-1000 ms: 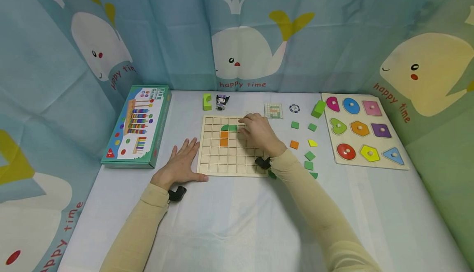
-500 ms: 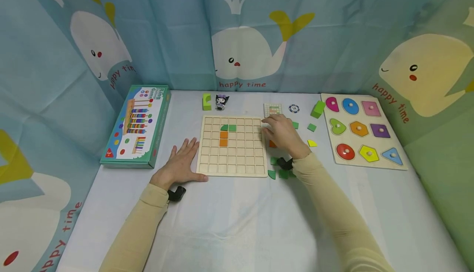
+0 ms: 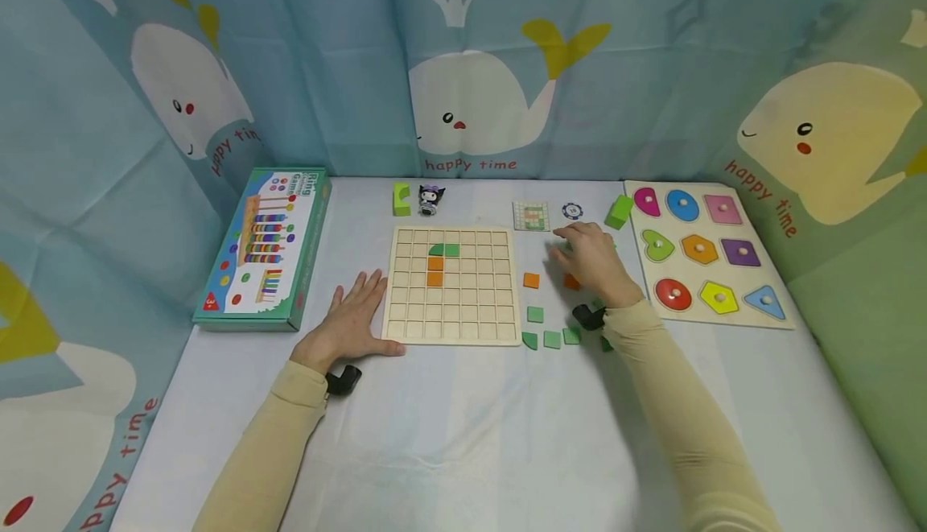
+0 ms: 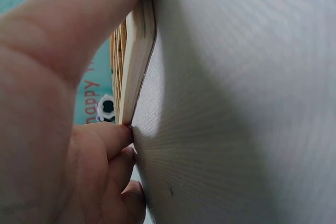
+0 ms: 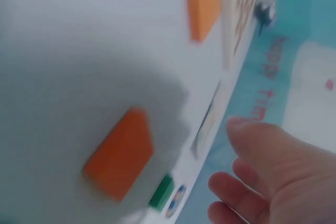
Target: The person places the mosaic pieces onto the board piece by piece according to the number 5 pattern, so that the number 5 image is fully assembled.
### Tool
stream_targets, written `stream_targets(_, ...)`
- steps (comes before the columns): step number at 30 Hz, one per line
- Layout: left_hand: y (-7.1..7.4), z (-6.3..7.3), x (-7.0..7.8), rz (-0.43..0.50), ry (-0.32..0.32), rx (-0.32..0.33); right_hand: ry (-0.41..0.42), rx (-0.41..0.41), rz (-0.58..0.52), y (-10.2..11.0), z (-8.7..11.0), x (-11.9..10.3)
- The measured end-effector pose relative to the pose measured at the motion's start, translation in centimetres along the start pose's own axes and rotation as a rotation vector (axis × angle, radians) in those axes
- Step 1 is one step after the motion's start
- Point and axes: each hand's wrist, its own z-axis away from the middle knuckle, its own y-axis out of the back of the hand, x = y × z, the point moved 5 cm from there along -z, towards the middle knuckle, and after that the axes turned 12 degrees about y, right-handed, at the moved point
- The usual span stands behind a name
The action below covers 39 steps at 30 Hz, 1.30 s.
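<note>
As we see it from the head view, the right hand (image 3: pixel 592 260) is the nearer 1 to the loose tiles. Key relation, we judge: a green tile (image 3: pixel 568 246) shows between its thumb and fingers; an orange tile (image 3: pixel 572 282) sits just to their near side. We can't make out a long axis on either. Gridded board (image 3: pixel 478 307) is to the left, 4 pieces in it; left hand (image 3: pixel 348 324) spread at its left edge. Right hand and sleeve (image 3: pixel 655 347) partly hide several tiles.

Left wrist view: fingers touch the board's edge, nothing held; its top is mostly cut off.

Right wrist view: thumb and fingers loosely apart, no tile pinched that we can see. Orange tile is blurred.
</note>
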Motion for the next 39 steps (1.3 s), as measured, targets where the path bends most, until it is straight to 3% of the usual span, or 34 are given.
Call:
stream_targets(9, 0.1, 0.0, 0.3, 0.017, 0.001, 0.001, -0.152, -0.084, -0.015, 0.1, 1.3, 3.0)
stream_targets(17, 0.0, 0.1, 0.3, 0.020, -0.004, -0.001, -0.212, -0.123, -0.036, -0.5, 1.3, 4.0)
stream_targets(30, 0.1, 0.1, 0.3, 0.020, 0.004, 0.000, -0.245, -0.138, -0.002, -1.2, 1.2, 4.7)
stream_targets(39, 0.2, 0.2, 0.4, 0.012, 0.009, -0.002, -0.225, -0.108, 0.021, -1.3, 1.1, 4.4)
